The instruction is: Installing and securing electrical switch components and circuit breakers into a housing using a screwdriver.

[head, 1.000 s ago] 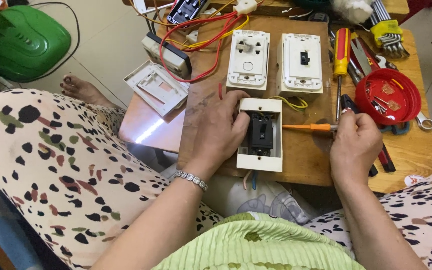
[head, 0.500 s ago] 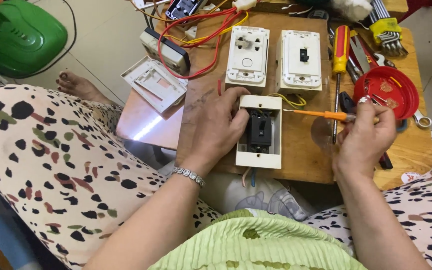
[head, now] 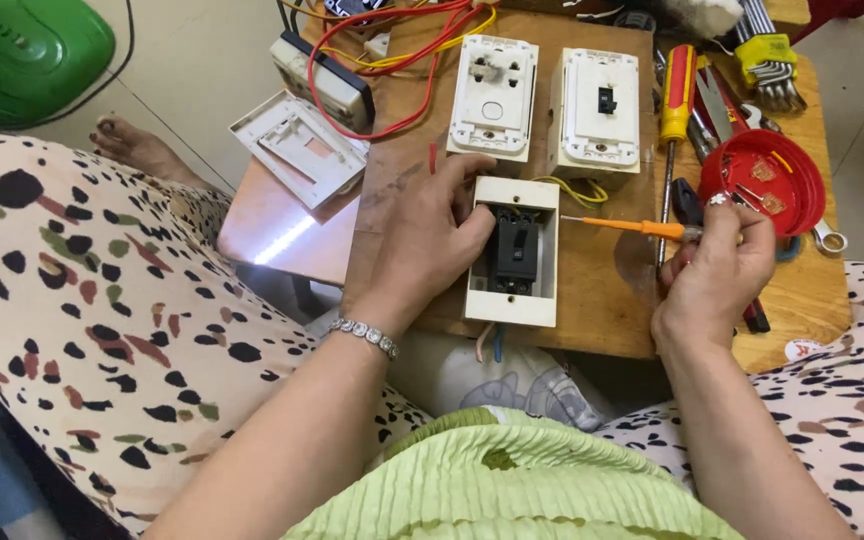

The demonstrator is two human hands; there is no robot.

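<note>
My left hand (head: 430,238) rests on a cream switch box (head: 513,300) with a black breaker (head: 517,250) in it, thumb against the breaker's left side. The box lies on a small wooden board (head: 602,290). My right hand (head: 717,268) grips an orange-handled screwdriver (head: 642,227) by its handle, its thin tip pointing left, just right of the box's upper edge and apart from it. Two wires, one blue, stick out under the box (head: 492,342).
Two white switch units (head: 495,95) (head: 598,108) stand at the board's back. A red lid (head: 764,180) with small parts, a yellow-red screwdriver (head: 674,105), pliers, hex keys (head: 770,50) and a spanner lie right. Red and yellow wires (head: 392,60), a white cover plate (head: 297,148), a green object (head: 22,45) left.
My right hand has pulled the screwdriver up and to the right, so its tip has left the switch box. My left hand has stayed on the box.
</note>
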